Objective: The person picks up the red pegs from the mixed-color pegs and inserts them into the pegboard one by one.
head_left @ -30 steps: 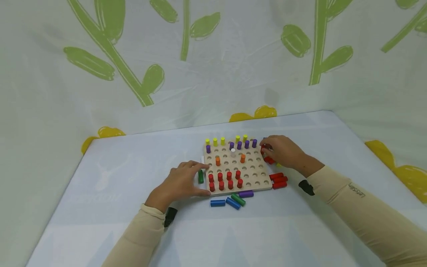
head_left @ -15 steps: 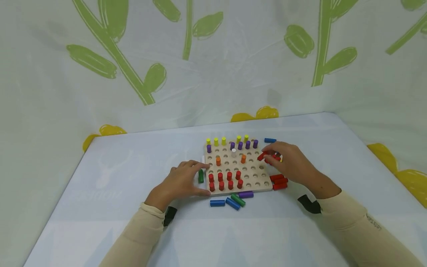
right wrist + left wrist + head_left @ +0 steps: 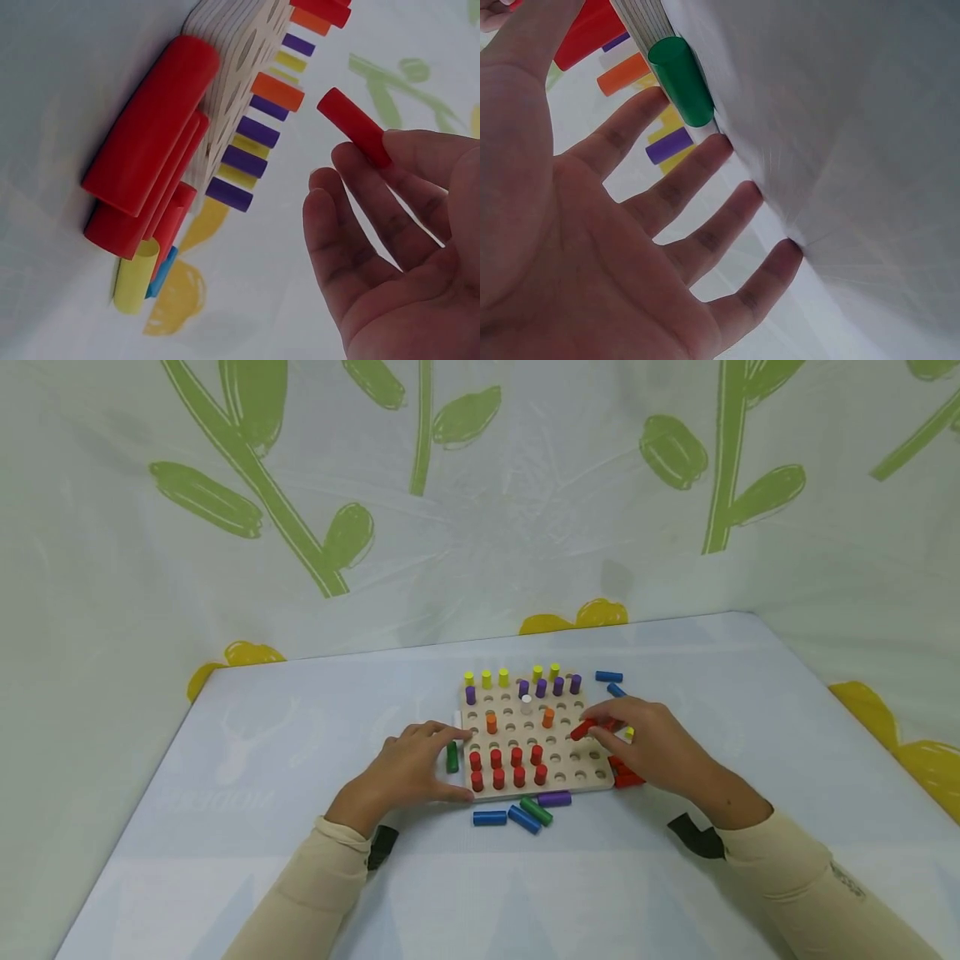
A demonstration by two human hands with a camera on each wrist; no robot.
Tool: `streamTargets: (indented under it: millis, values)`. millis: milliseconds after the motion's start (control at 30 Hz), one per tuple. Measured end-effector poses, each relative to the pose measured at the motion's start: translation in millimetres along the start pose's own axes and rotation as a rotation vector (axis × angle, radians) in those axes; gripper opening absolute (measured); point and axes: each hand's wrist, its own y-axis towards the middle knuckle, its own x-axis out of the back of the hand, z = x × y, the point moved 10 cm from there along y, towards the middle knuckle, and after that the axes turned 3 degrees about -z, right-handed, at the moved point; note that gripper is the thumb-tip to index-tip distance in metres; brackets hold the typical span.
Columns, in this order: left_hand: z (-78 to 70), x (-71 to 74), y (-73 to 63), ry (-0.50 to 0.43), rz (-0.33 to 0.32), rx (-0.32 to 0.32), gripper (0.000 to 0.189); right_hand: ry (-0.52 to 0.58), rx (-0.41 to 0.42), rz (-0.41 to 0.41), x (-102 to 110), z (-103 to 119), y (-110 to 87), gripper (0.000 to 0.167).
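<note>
— What's my right hand (image 3: 652, 747) got?

— A red peg (image 3: 583, 729), pinched at one end by the fingertips (image 3: 405, 150). It hangs over the right part of the wooden pegboard (image 3: 585, 772), above open holes, not seated in any of them.

— How does the peg lie?

— Tilted, nearly flat. Its free end points left and slightly toward me, away from the palm, so its long axis runs across the board rather than down into a hole. The standing red pegs (image 3: 507, 766) fill the near-left corner; the bare holes lie right beside them, under and just left of the held peg.

— And my left hand (image 3: 408, 770)?

— Fingers spread and straight, holding nothing. It rests flat at the board's left edge, fingertips by a green peg (image 3: 681, 81) that lies against that edge.

— Which hand is closer to those holes?

— The right, plainly. More loose red pegs (image 3: 146, 176) lie beneath it, along the board's right edge.
</note>
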Motion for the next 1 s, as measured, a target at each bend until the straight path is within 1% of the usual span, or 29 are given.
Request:
streamTargets:
  millis: [233, 400, 500, 633, 800, 1000]
  values:
    - [0.7, 0.3, -0.6, 0.000, -0.006, -0.005, 0.088, -0.015, 0.015, 0.012, -2.4, 7.0, -1.4, 0.026]
    - [1.0, 0.7, -0.6, 0.000, -0.009, -0.017, 0.089, -0.029, 0.029, 0.038, -9.7, 10.4, -2.1, 0.028]
    - [1.3, 0.8, -0.7, -0.002, -0.008, -0.019, 0.089, -0.037, 0.030, 0.056, -14.1, 12.2, -2.7, 0.030]
    - [2.1, 0.0, -0.3, -0.005, -0.007, -0.021, 0.089, -0.062, 0.008, 0.079, -19.3, 13.8, -3.5, 0.029]
    - [2.4, -1.6, 0.4, -0.012, -0.003, -0.021, 0.089, -0.099, 0.019, 0.087, -24.0, 16.5, -4.5, 0.028]
    - [1.2, -1.1, 0.4, -0.008, -0.007, -0.026, 0.088, -0.113, 0.017, 0.097, -28.0, 16.5, -3.7, 0.029]
